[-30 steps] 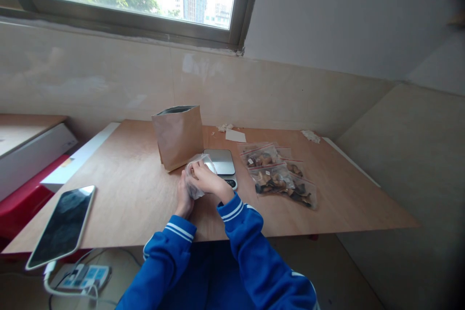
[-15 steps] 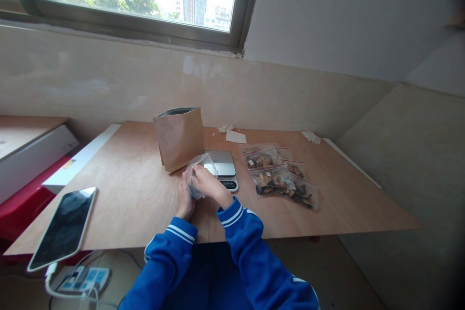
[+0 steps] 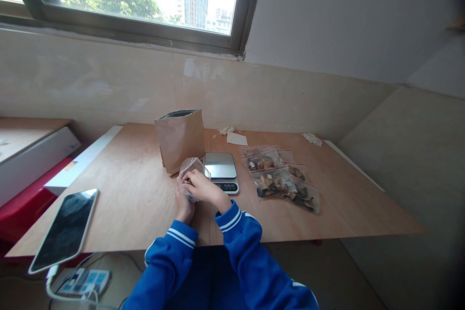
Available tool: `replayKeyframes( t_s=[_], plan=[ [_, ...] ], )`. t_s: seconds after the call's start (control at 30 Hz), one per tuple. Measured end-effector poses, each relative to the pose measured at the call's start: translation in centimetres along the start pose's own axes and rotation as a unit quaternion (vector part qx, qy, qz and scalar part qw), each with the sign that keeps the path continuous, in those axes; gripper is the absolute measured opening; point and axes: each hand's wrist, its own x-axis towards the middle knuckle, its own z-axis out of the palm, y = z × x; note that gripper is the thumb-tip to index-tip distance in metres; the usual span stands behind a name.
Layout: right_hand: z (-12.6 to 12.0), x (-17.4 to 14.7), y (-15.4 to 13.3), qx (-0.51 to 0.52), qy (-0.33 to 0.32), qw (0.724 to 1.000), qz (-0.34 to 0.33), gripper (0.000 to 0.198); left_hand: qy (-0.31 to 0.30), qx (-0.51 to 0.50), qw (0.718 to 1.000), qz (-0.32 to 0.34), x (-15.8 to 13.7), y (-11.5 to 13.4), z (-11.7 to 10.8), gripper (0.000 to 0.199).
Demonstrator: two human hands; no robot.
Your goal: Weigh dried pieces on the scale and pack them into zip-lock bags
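Note:
My left hand [image 3: 184, 205] is wrapped around the lower side of a clear plastic zip bag [image 3: 189, 165], which it holds upright above the table. My right hand [image 3: 203, 187] reaches into the bag's mouth from the right, fingers pinched together. Between those fingertips shows a small brown dried piece [image 3: 188, 181], mostly covered by the hand. Right behind the bag stands an open brown paper pouch [image 3: 181, 138]. A kitchen scale [image 3: 220, 164] with a silver plate and dark display lies just beyond my right hand.
Several filled zip bags of dried dark-brown pieces [image 3: 274, 181] lie to the right of the scale. A white card [image 3: 237, 139] and crumpled tissue [image 3: 225, 131] are at the back. A tablet [image 3: 65, 227] with a white cable sits at the left front edge, above a power strip [image 3: 85, 281].
My hands and the plastic bag have shifted slightly left. The right hand has turned, and a brown piece now shows at its fingertips.

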Motion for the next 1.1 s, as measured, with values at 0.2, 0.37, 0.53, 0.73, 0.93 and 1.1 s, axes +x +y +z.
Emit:
replayKeyframes(
  t_s=[0.2, 0.37, 0.53, 0.73, 0.93, 1.1],
  plan=[
    [0.1, 0.2, -0.1, 0.024, 0.079, 0.996, -0.023, 0.016, 0.035, -0.023, 0.999, 0.012, -0.5, 0.5, 0.9, 0.025],
    [-1.6, 0.2, -0.4, 0.094, 0.161, 0.981, -0.059, 0.017, 0.06, -0.036, 0.997, -0.016, -0.6, 0.8, 1.2, 0.033],
    [-3.8, 0.8, 0.8, 0.216, 0.211, 0.952, -0.052, 0.017, 0.044, -0.052, 0.995, -0.069, -1.0, 1.6, 1.4, 0.043],
    [-9.4, 4.4, 1.0, 0.368, 0.284, 0.882, -0.073, 0.029, 0.042, -0.062, 0.992, -0.102, -1.4, 2.2, 1.7, 0.045],
    [-15.1, 12.6, -2.0, 0.313, 0.322, 0.877, -0.17, 0.024, 0.052, -0.078, 0.989, -0.114, -1.7, 2.4, 2.0, 0.043],
    [-13.5, 16.4, -3.5, 0.091, 0.286, 0.93, -0.21, 0.015, 0.055, -0.074, 0.989, -0.113, -1.9, 2.9, 2.4, 0.04]
  ],
)
